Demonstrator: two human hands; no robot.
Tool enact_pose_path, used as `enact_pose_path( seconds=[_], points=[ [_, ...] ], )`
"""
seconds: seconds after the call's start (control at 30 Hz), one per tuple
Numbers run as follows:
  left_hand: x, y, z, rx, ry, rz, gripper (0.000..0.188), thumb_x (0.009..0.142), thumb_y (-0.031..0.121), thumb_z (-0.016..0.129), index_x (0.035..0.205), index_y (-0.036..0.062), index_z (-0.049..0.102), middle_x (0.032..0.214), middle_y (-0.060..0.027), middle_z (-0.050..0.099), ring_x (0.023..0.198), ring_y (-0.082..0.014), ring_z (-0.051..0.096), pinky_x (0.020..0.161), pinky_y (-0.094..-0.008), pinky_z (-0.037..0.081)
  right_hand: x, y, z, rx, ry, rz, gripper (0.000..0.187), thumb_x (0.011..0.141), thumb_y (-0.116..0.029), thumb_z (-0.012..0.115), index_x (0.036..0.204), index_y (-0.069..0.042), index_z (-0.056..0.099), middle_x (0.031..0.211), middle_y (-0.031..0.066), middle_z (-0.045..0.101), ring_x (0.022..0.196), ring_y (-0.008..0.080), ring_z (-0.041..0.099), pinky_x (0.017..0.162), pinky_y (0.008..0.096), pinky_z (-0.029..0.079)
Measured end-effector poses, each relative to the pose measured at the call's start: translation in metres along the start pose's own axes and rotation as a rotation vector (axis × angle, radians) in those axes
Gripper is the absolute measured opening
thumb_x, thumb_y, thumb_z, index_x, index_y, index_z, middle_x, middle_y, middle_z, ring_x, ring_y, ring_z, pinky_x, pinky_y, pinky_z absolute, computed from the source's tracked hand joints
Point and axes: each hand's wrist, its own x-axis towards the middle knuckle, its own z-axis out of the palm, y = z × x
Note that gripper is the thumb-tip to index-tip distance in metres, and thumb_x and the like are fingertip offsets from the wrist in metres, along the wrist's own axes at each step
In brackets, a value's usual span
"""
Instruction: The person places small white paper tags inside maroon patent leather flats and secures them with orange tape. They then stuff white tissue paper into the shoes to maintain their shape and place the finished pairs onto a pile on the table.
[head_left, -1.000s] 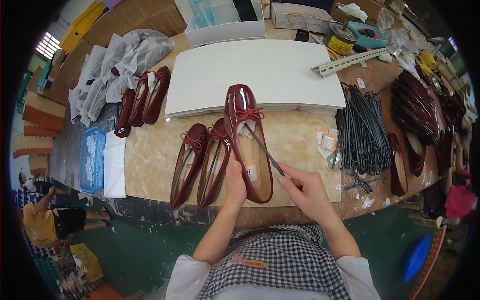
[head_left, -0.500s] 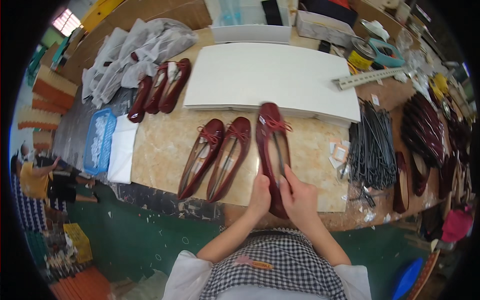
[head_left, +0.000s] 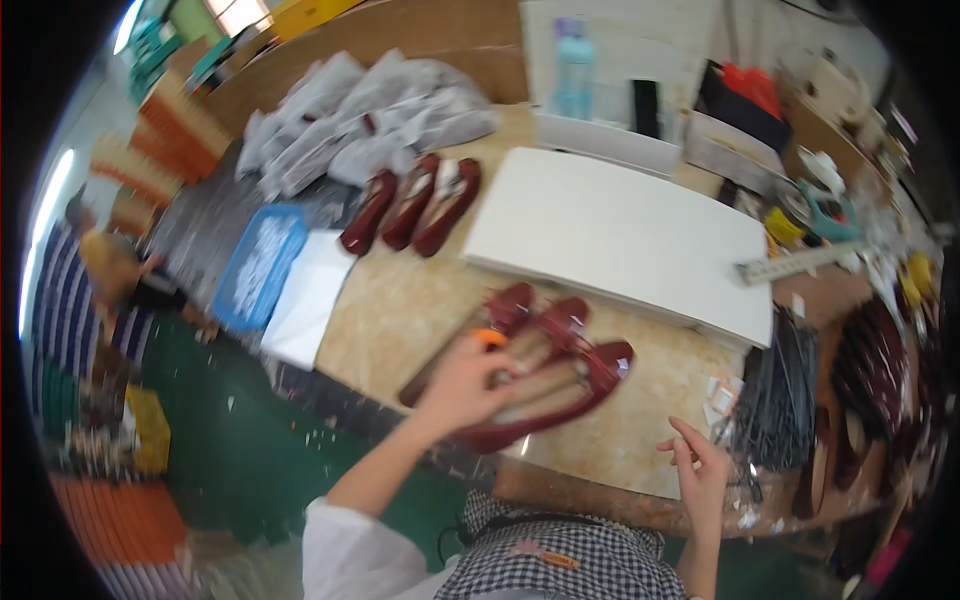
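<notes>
Three dark red ballet flats with bows lie side by side on the table: the left shoe, the middle shoe and the nearest, right-hand shoe. My left hand reaches over their heel ends, its fingers curled together at the shoe openings. A bright orange patch shows at its fingertips; motion blur hides what it is and what they grip. Off to the right, my right hand is apart from the shoes, its index finger stretched and nothing in it. It is nearest to a bundle of dark thin sticks.
Behind the shoes lies a stack of white sheets. Three more red flats stand by crumpled grey wrapping. A blue basket and white paper are at left. Small square packets lie near the sticks. A person is at far left.
The shoe that both hands held now lies beside the other two. My right hand has let go and moved right; my left has moved left over the shoes. The view has turned.
</notes>
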Motion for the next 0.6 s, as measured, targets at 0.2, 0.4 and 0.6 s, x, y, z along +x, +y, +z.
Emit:
enact_pose_path(
  seconds=[0.2,0.4,0.6],
  points=[
    [0.151,-0.121,-0.106,0.138,0.398,-0.164,0.022,0.082,0.008,0.065,0.103,0.0024,0.067,0.111,-0.0135,0.063,0.105,-0.0266,0.06,0.094,-0.0351,0.045,-0.038,0.039,-0.069,-0.08,0.374,0.153,0.021,0.093,-0.008,0.059,0.111,-0.003,0.068,0.08,0.0066,0.072,0.068,0.0085,0.064,0.06,0.0235,0.048],
    [0.254,-0.244,-0.142,0.38,0.448,0.132,0.028,0.088,0.012,0.062,0.112,-0.0035,0.064,0.112,-0.0172,0.064,0.109,-0.0272,0.059,0.097,-0.0359,0.043,-0.094,0.128,-0.193,-0.97,0.812,0.17,0.039,0.077,-0.007,0.068,0.116,-0.006,0.063,0.111,0.0112,0.065,0.103,0.0326,0.058,0.089,0.0409,0.048],
    [0.195,0.097,0.051,-0.259,-0.073,0.373,0.03,0.087,0.006,0.062,0.116,0.0032,0.063,0.119,-0.0077,0.064,0.111,-0.0193,0.058,0.099,-0.032,0.042,-0.127,0.195,-0.258,-0.718,0.754,0.564,0.029,0.078,-0.023,0.072,0.099,-0.004,0.069,0.095,0.0157,0.063,0.091,0.0322,0.059,0.08,0.0409,0.048]
  ],
)
